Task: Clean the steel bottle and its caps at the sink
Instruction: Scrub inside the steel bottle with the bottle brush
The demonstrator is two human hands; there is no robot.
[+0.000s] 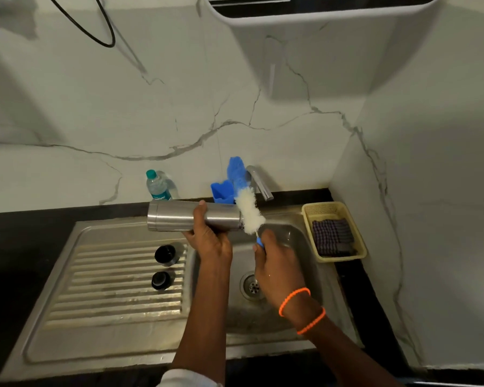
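lining up the brush with the bottle's mouth

gripping the blue handle of the bottle brush (249, 212), the right hand (274, 255) has its fingers curled round it, and the white bristle head stands up and slightly left from the fist, just beside the open end of the steel bottle (193, 216). the left hand (207, 236) is wrapped round the bottle's middle from below, thumb over the top. the bottle lies on its side in the air, long axis running left to right, base to the left and mouth to the right, toward the brush. the brush shaft stands nearly crosswise to that axis, so i judge the next move needs the brush tipped over to the left until it lines up with the mouth; whether any bristles are already inside i cannot tell.

both hands are above the sink (305, 241) basin, the drain below the right wrist. two dark caps (165, 254) (160, 280) stand apart on the ribbed drainboard to the left, not yet in hand. the tap (259, 182) is behind the brush, with a blue holder (221, 191) and a plastic water bottle (157, 185) by the marble-patterned wall. a yellow basket (361, 254) holding a checked cloth sits on the dark tabletop at the right.
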